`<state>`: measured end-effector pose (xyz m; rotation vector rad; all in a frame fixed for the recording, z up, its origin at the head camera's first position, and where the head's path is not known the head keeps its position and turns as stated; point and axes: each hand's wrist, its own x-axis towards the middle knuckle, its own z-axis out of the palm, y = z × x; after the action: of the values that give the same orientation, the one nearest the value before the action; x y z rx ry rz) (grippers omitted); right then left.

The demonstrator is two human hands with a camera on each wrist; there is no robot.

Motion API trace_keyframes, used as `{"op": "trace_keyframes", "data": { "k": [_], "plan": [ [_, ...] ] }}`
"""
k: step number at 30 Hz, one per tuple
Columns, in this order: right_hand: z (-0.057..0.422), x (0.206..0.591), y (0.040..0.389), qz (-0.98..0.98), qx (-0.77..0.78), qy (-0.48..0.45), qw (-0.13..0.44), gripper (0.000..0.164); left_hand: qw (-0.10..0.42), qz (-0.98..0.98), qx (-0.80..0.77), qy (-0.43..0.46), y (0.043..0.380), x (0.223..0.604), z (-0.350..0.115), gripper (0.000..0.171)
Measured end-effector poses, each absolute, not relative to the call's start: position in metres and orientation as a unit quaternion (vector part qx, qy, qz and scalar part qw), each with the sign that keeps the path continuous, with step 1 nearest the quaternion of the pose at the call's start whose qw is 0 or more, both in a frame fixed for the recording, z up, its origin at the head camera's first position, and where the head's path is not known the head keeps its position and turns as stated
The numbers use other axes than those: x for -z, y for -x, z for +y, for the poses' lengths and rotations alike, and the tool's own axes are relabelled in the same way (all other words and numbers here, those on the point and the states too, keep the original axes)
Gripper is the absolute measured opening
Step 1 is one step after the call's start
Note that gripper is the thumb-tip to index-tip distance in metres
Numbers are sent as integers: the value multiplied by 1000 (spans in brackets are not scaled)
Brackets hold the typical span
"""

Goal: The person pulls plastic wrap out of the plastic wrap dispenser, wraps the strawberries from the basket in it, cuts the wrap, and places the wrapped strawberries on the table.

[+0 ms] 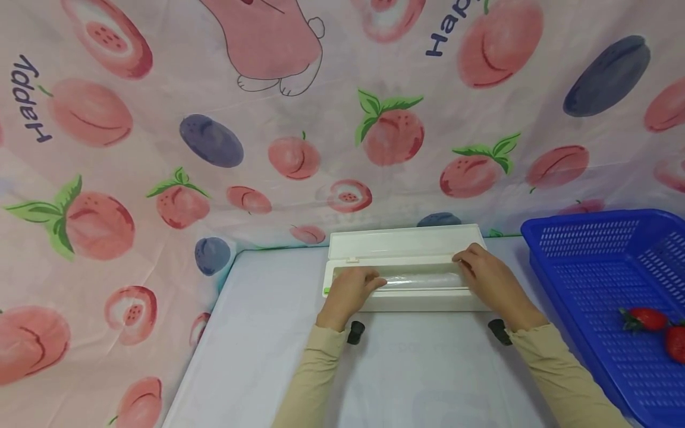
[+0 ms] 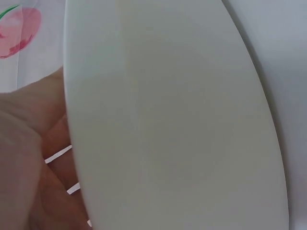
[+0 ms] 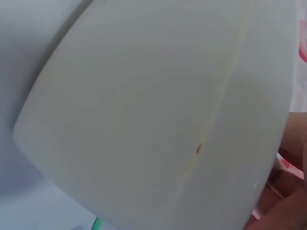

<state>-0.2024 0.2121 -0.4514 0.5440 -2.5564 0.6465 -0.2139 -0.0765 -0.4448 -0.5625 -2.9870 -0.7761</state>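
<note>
Had left hand (image 1: 349,292) and right hand (image 1: 489,282), fingers bent, over opposite ends of the clear film roll (image 1: 423,280) inside an open white box (image 1: 423,303) on the surface (image 1: 428,368); could not tell whether pinching it or merely touching.

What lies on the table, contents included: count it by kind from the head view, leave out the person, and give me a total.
Box: 1
Film roll: 1, inside it
Basket: 1
Strawberries: 2, one cut off by the picture's edge
Total: 5
</note>
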Motion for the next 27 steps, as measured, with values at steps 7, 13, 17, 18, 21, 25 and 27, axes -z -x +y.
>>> {"op": "trace_keyframes", "data": {
  "k": [7,13,17,18,21,25,27],
  "plan": [
    [214,449,202,-921,-305,-153,187,7,9,-954,244,171,216,445,-75,27],
    [214,447,201,-916,-336,-129,175,10,5,-957,241,160,217,444,-73,29],
    [214,445,199,-915,-350,-112,169,11,9,-958,242,156,217,441,-70,26],
    [214,445,199,-914,-355,-106,168,12,11,-958,242,155,218,441,-69,25],
    [213,444,200,-910,-366,-95,172,13,15,-960,238,146,219,440,-67,21],
    [213,445,202,-905,-375,-89,178,13,29,-963,231,136,220,441,-66,13],
    [213,445,202,-904,-379,-89,178,13,41,-963,228,134,220,443,-66,11]
  ]
}}
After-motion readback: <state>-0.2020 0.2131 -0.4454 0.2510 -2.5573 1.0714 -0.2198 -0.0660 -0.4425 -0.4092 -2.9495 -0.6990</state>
